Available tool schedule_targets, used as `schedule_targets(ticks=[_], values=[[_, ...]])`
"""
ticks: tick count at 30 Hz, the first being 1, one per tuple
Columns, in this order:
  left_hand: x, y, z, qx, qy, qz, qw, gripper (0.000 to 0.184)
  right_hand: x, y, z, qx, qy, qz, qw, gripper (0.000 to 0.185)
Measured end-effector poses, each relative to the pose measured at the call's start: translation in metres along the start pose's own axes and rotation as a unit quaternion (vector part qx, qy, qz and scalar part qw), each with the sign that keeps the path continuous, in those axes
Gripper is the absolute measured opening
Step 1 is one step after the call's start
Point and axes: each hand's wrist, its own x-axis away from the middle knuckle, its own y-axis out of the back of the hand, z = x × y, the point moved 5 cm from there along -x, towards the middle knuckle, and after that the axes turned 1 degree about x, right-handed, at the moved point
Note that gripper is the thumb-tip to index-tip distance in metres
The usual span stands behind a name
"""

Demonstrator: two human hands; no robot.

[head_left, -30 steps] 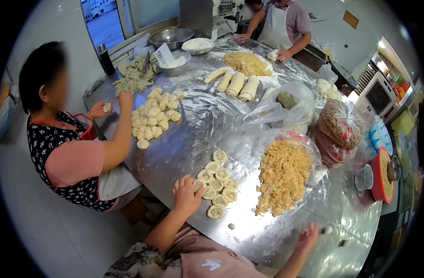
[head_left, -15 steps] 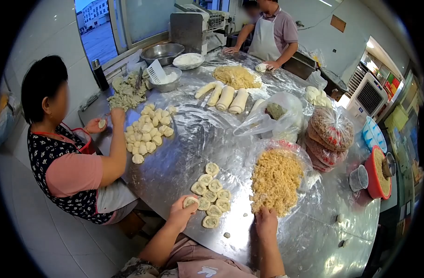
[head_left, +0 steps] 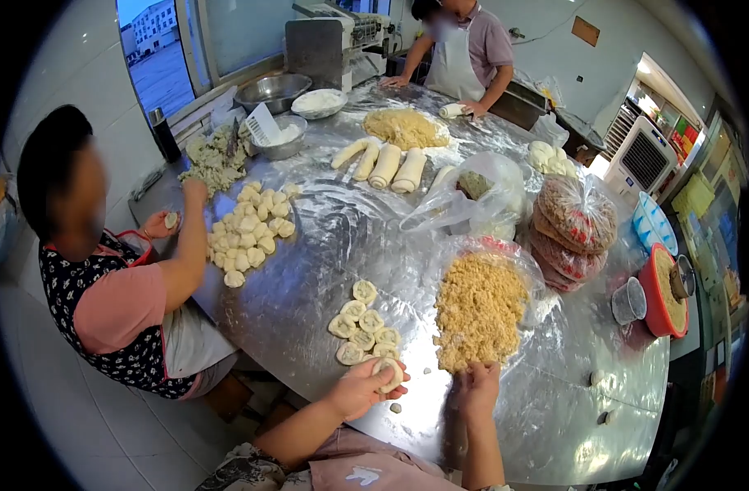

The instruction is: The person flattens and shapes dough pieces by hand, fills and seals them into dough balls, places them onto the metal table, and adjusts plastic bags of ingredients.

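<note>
My left hand is closed round a flattened round of dough, thumb on top, just above the metal table. Beside it lies a cluster of small dough rounds with greenish centres. My right hand is at the near edge of a heap of yellow crumbly filling on a plastic bag. Its fingers are bent together, and what is between them, if anything, is hidden. A small grey lump rests on the table between my hands.
At the left a person holds a dough piece beside piled dough pieces and greenish filling. Dough rolls lie farther back, near another person. Stacked filled bags and a red basin stand right.
My left hand has moved right with the dough round, from the cluster's left side toward my right hand. My right hand stays by the filling. The left person's head has turned.
</note>
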Motion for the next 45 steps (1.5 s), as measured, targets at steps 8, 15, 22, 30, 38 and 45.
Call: schedule_targets(ticks=[8,15,22,30,38,45], values=[[-0.004,-0.016,0.007,-0.007,-0.002,0.02,1.0,0.033,-0.011,0.012,-0.029,-0.16,-0.117,-0.023,0.98,0.019],[-0.013,-0.01,0.022,0.031,0.05,0.047,0.997,0.031,-0.012,0.012,-0.014,-0.228,-0.177,0.022,0.957,0.02],[-0.033,-0.015,0.04,0.039,0.048,-0.035,0.997,0.029,-0.013,0.004,0.017,-0.351,-0.201,0.058,0.913,0.018],[-0.056,-0.029,0.048,0.147,0.006,-0.019,0.989,0.029,-0.002,-0.002,0.082,-0.263,-0.084,0.127,0.953,0.016],[-0.051,-0.022,0.044,0.014,-0.006,-0.05,0.999,0.027,-0.001,-0.004,0.084,-0.2,-0.061,0.197,0.958,0.027],[-0.062,-0.013,0.052,-0.105,-0.055,-0.042,0.992,0.027,0.001,-0.002,0.083,-0.172,-0.081,0.179,0.965,0.021]])
